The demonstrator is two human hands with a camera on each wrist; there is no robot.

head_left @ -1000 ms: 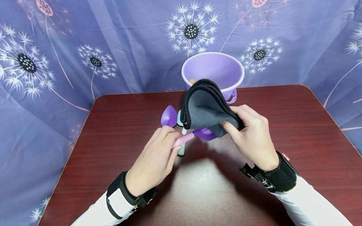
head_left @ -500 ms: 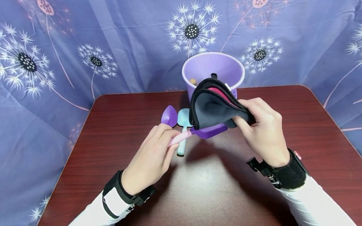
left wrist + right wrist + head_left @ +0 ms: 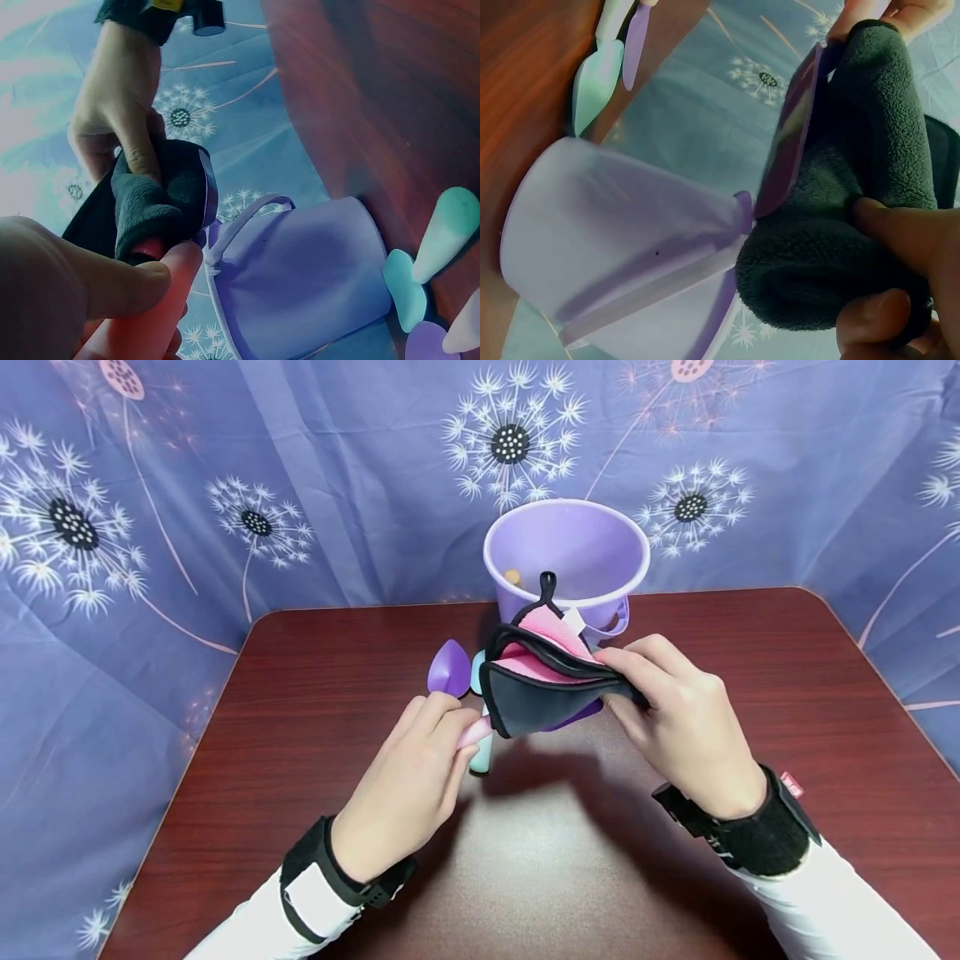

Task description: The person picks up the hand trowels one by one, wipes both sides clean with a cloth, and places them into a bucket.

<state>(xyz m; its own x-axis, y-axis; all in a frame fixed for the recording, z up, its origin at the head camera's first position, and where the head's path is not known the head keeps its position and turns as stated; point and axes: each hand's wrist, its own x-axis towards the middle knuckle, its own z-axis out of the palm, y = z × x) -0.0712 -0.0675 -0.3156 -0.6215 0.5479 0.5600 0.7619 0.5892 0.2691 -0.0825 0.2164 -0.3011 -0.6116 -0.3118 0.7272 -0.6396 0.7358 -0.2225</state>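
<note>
My left hand (image 3: 397, 789) grips the pink handle (image 3: 474, 732) of a toy shovel, its purple blade (image 3: 577, 717) pointing right and mostly covered by cloth in the head view. Fingers and thumb of my right hand (image 3: 678, 718) pinch a folded cleaning cloth (image 3: 536, 702), grey outside, pink between the layers, with black edging and a hanging loop. The cloth overlaps the shovel. From the right wrist, the blade (image 3: 791, 135) shows alongside the fuzzy dark cloth (image 3: 885, 105). Both things are held above the table.
A lilac bucket (image 3: 510, 603) stands at the table's back edge with a small tan thing (image 3: 512, 577) inside. Left of the cloth lie a purple toy shovel (image 3: 448, 668) and a teal one (image 3: 480, 758), partly hidden. A patterned blue curtain (image 3: 375, 468) hangs behind.
The right hand shifted right, then back left and down with the cloth. The cloth's pink layers and loop now show, and it covers more of the shovel blade. The left hand keeps its grip.
</note>
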